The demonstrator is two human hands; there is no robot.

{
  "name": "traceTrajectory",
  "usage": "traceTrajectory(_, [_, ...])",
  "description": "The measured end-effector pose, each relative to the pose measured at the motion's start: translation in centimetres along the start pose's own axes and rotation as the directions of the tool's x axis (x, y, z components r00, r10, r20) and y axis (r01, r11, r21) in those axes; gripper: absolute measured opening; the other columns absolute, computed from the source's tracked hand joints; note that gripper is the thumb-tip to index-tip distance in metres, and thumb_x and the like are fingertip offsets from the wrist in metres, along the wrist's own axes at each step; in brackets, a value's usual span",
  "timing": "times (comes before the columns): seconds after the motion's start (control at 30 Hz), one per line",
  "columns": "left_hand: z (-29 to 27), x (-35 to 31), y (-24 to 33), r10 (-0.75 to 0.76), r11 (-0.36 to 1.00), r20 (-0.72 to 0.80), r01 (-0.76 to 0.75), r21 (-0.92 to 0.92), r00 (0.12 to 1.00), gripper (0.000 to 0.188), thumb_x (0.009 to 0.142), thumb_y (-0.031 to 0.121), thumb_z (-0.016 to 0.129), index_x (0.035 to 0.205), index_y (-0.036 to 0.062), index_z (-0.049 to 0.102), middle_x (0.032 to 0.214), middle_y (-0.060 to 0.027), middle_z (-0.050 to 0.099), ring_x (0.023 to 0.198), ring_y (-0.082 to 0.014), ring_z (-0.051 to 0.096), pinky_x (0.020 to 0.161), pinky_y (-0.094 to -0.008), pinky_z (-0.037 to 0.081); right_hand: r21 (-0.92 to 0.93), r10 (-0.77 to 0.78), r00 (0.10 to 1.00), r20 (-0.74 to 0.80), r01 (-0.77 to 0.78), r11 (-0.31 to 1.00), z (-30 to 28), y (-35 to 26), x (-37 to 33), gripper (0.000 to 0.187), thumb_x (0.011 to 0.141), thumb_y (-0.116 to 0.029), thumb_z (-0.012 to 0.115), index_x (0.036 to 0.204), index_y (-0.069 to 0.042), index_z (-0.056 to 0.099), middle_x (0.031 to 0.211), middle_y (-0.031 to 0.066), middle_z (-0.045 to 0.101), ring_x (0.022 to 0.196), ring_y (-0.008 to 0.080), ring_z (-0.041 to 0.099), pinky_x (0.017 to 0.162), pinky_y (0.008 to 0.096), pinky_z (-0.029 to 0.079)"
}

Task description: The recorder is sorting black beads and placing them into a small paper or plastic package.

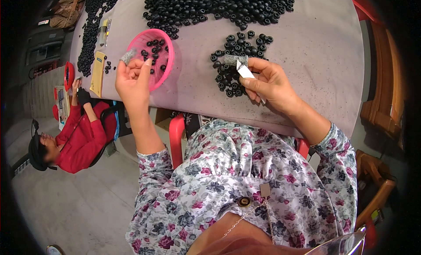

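Observation:
My left hand (135, 79) is over the near-left rim of a pink plastic basket (171, 57). Its thumb stands apart from the curled fingers, and nothing shows between them. Grey wrapping covers its index fingertip. Inside the basket lie several small round black parts (155, 49), each with a hole. My right hand (272, 86) grips what looks like a small knife (245, 71), its flat pale blade pointing up and left. That index finger has grey wrapping (235, 60) too. It hovers above a loose pile of the same black parts (228, 77).
A large heap of black parts (210, 7) covers the table's far side. More parts (90, 35) lie at the left, near a yellow packet (97, 73) and pens (105, 31). Left of me sits a person in red (83, 139). Wooden furniture (381, 84) stands at right.

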State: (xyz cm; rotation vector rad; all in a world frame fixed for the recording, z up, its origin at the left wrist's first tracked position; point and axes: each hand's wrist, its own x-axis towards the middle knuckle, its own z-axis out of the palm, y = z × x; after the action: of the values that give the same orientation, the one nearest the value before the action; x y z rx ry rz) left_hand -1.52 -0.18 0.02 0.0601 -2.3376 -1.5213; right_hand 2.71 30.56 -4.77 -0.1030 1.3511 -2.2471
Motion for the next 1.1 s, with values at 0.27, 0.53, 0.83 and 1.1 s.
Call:
traceTrajectory(0.27, [7.5, -6.8, 1.2, 0.088, 0.939, 0.382, -0.205, 0.278, 0.920, 0.013, 0.082, 0.006, 0.072, 0.089, -0.0014, 0.063, 0.076, -0.0033, 0.055, 0.062, -0.0066, 0.052, 0.054, -0.0222, 0.042, -0.002, -0.022, 0.999, -0.043, 0.022, 1.000, -0.3, 0.3, -0.3, 0.023, 0.090, -0.005, 0.062, 0.110, 0.004, 0.056, 0.081, 0.0010, 0.060, 0.056, 0.0036, 0.053, 0.046, 0.0186, 0.041])
traceTrajectory(0.53, [9.0, -7.2, 1.1, -0.043, 0.933, 0.426, -0.117, 0.342, 0.904, 0.021, 0.079, 0.016, 0.073, 0.081, 0.0013, 0.058, 0.074, -0.0105, 0.056, 0.061, -0.0251, 0.058, 0.056, -0.0360, 0.045, -0.032, 0.014, 1.000, 0.004, -0.014, 0.999, -0.2, -0.3, -0.3, 0.023, 0.090, -0.004, 0.060, 0.111, 0.003, 0.056, 0.081, 0.0006, 0.059, 0.057, 0.0035, 0.052, 0.047, 0.0183, 0.040])
traceTrajectory(0.83, [8.4, -6.9, 1.0, 0.036, 0.929, 0.478, -0.206, 0.308, 0.878, 0.024, 0.078, 0.018, 0.074, 0.083, 0.0006, 0.058, 0.075, -0.0103, 0.055, 0.062, -0.0255, 0.059, 0.057, -0.0358, 0.045, -0.144, 0.056, 0.998, -0.021, -0.059, 0.988, 0.8, -0.3, -0.7, 0.037, 0.090, -0.001, 0.060, 0.125, 0.003, 0.051, 0.087, 0.0015, 0.057, 0.063, 0.0054, 0.052, 0.052, 0.0192, 0.042])
traceTrajectory(1.1, [8.3, -7.0, 0.5, 0.079, 0.909, 0.472, -0.258, 0.328, 0.878, 0.026, 0.082, 0.023, 0.069, 0.088, 0.0010, 0.057, 0.081, -0.0123, 0.057, 0.074, -0.0328, 0.060, 0.063, -0.0425, 0.045, -0.340, 0.026, 1.000, -0.017, -0.030, 0.940, 1.2, 0.2, -1.0, 0.040, 0.089, -0.001, 0.061, 0.127, 0.002, 0.051, 0.096, 0.0002, 0.056, 0.076, 0.0047, 0.051, 0.064, 0.0204, 0.044])
